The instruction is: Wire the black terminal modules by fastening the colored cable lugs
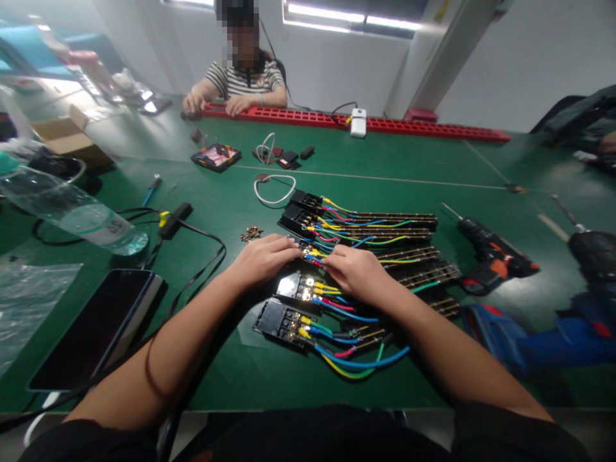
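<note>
Several black terminal blocks [289,319] with red, blue, yellow and green wires [359,362] lie side by side on the green table [269,378]. My left hand [262,258] rests on the left end of the middle block, fingers curled down onto its terminals. My right hand [359,273] lies just to the right, its fingertips pinched at the yellow-sleeved wire ends [317,255] of that same block. What the fingertips hold, if anything, is too small to make out. A small heap of brass screws [251,233] sits just beyond my left hand.
A cordless drill [491,256] lies to the right, a blue tool [543,340] nearer me. A phone [96,327], black cables [202,256] and a plastic bottle [67,208] are on the left. Across the table a person in a striped shirt [243,80] sits behind a red strip [423,128].
</note>
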{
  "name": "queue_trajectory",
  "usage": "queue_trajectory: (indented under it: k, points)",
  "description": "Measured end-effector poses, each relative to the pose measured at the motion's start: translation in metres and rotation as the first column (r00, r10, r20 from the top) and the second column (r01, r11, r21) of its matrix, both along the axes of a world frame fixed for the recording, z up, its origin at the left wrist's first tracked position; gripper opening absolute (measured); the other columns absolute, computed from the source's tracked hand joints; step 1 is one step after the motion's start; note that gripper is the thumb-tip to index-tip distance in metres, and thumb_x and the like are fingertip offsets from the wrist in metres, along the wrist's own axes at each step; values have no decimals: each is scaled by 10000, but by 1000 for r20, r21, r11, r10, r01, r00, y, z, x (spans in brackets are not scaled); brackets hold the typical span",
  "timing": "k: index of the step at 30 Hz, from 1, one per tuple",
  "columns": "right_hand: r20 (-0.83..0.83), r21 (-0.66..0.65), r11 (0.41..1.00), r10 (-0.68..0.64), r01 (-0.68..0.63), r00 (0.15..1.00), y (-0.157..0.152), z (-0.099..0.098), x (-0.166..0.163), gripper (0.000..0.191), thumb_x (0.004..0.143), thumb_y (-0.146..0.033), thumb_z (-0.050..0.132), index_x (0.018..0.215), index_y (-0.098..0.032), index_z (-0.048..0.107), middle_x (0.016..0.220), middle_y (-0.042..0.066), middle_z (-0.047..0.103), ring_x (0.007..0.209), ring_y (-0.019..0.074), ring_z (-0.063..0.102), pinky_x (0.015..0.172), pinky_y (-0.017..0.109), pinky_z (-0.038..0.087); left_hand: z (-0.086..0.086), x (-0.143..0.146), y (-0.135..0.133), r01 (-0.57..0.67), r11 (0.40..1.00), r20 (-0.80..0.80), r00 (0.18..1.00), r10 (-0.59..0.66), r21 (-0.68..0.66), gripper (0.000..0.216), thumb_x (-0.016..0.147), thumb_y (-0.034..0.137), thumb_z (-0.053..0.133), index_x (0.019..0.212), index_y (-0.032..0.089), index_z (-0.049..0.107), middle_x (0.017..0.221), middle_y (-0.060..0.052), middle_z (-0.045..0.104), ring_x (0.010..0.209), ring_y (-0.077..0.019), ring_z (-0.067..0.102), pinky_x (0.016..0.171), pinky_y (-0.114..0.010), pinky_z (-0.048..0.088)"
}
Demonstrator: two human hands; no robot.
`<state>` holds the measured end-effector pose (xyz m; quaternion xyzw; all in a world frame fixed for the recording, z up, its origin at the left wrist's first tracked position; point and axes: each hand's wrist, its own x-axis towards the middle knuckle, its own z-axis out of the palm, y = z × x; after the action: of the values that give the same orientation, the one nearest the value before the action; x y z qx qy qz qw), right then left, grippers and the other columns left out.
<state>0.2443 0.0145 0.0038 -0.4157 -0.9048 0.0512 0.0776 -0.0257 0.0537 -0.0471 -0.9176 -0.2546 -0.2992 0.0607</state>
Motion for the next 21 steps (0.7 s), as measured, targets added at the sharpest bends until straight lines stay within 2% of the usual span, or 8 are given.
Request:
queue_trajectory:
  k: [4,10,16,21]
  points:
    - [2,-3,1000,8,-8,1000,-1,2,0,218,999,-231,515,949,-151,711,874,55,627,692,131,464,605,284,252,-2,0,1,22,999,34,999,-21,-35,222,1003,230,559,1138,254,734,1129,-66,756,1036,-181,703,941,-325,585]
    - [1,20,1000,1,-1,1000,-1,-1,-2,218,1004,-245,512,916,-153,689,879,59,638,689,135,468,605,288,256,-3,0,1,0,1000,21,1000,0,-16,233,1012,241,546,1145,251,736,1128,-58,761,1053,-179,712,962,-325,585]
    - [21,19,1000,5,-6,1000,0,-2,-3,197,1002,-238,516,942,-148,681,904,71,649,712,142,491,614,287,278,-3,-1,2,25,998,2,1000,-25,53,225,1003,217,554,1130,248,738,1121,-55,766,1037,-191,720,909,-324,601]
    - [6,24,1000,8,-8,1000,0,-3,-3,195,1007,-230,498,963,-142,666,913,76,649,741,151,507,638,284,302,-5,-2,3,11,1000,1,1000,-11,25,248,1011,223,533,1160,251,729,1139,-61,762,1055,-186,714,928,-331,595]
